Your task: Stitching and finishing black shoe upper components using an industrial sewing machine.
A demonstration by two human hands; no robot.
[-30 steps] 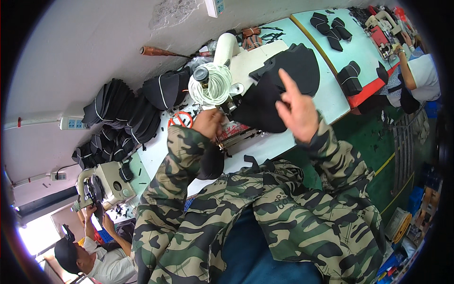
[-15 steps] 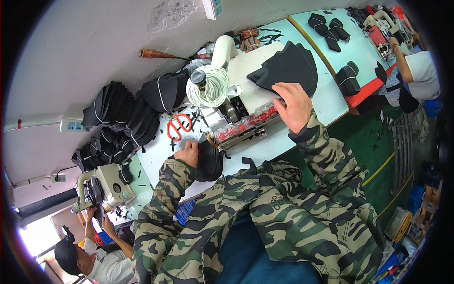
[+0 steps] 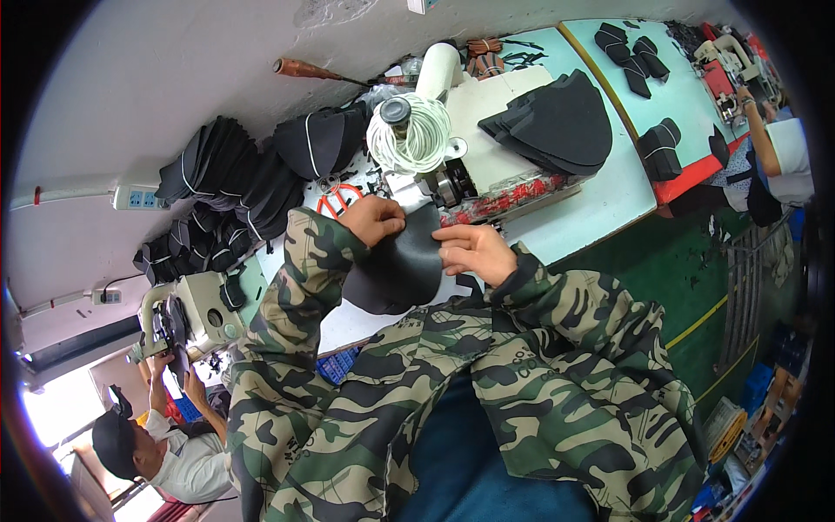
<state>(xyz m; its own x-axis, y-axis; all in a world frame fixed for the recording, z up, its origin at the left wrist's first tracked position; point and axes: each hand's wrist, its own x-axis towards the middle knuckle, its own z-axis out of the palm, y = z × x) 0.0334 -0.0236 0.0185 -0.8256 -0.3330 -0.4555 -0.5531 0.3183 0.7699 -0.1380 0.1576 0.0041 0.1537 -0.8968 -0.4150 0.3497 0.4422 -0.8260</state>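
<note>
Pinching the upper edge of a black piece (image 3: 397, 271), the left hand (image 3: 380, 222) has its thumb and fingers closed together there, just below the machine (image 3: 452, 183). The right hand (image 3: 474, 252) has its fingers bent and set against the piece's right edge; whether that grip squeezes the edge or only rests on it, I cannot tell. The piece lies between the 2 hands, over the white desk (image 3: 622, 187), its rounded end toward the person's lap. Whether it is 1 sheet or several is not clear.

Orange-handled scissors (image 3: 339, 200) lie just beyond the left hand, partly hidden by it. A coil of white rope (image 3: 409, 143) hangs around the machine's upright post, and on the machine's pale top rests a fanned stack of black panels (image 3: 557, 126). Tied black bundles (image 3: 322, 139) crowd the desk's far left, against the wall (image 3: 191, 70). A brown-handled tool (image 3: 309, 68) sticks out behind them. Under the desk's near edge shows a blue crate (image 3: 335, 367). 2 co-workers sit apart: a person in a dark cap (image 3: 113, 444) at left, another in a white top (image 3: 790, 150) at right, each at a machine.
</note>
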